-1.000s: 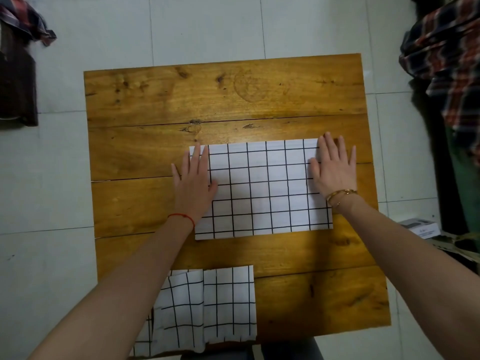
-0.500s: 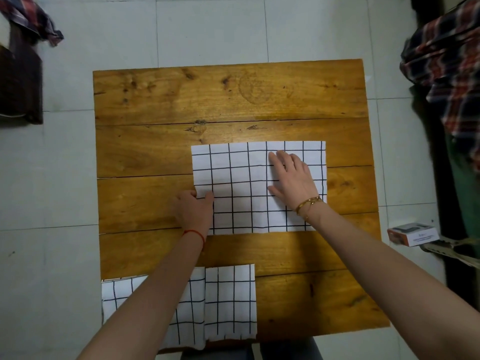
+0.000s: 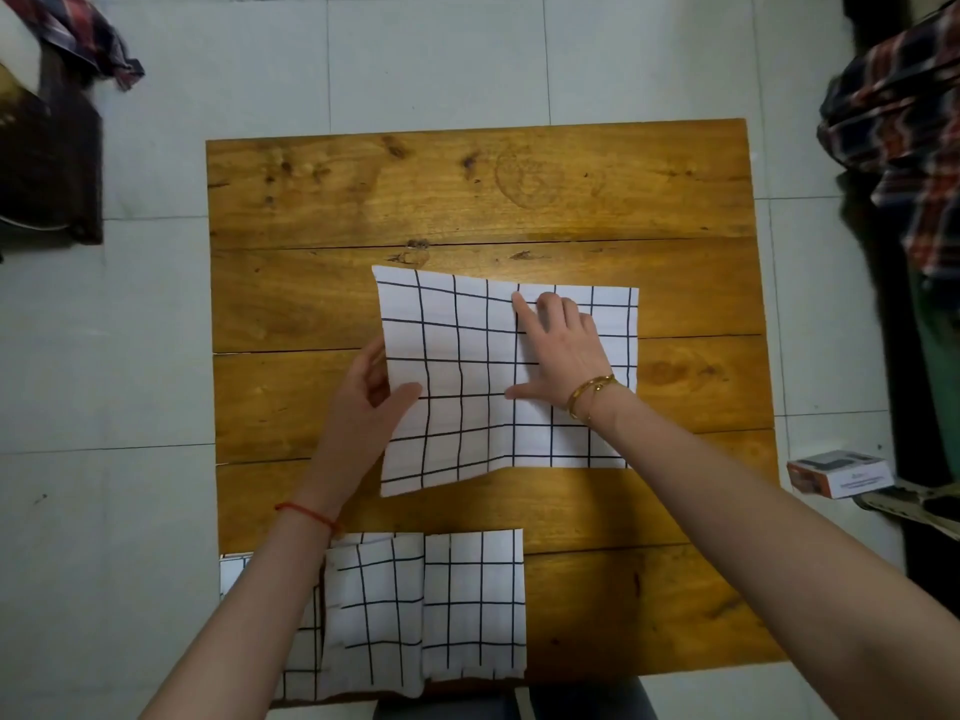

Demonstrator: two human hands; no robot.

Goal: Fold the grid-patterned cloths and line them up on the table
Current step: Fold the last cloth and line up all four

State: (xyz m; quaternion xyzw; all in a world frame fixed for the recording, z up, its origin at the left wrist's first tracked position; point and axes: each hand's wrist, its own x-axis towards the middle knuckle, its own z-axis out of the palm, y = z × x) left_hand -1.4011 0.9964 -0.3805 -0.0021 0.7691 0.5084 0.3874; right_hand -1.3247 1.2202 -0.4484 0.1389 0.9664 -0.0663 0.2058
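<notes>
A white cloth with a black grid (image 3: 467, 381) lies in the middle of the wooden table (image 3: 467, 200). My left hand (image 3: 371, 402) grips its left edge, thumb on top, and that side is lifted off the table. My right hand (image 3: 563, 350) lies flat on the cloth's right half, fingers pointing away from me. Folded grid cloths (image 3: 431, 610) lie side by side at the near left edge, partly behind my left forearm.
A small white and orange box (image 3: 839, 472) lies on the tiled floor to the right of the table. Plaid fabric (image 3: 898, 122) hangs at the far right. More plaid cloth (image 3: 88, 33) and dark furniture (image 3: 47, 163) are at the far left.
My right hand slid from the cloth's right edge to its middle. My left hand moved from lying flat to gripping the left edge, which it has raised.
</notes>
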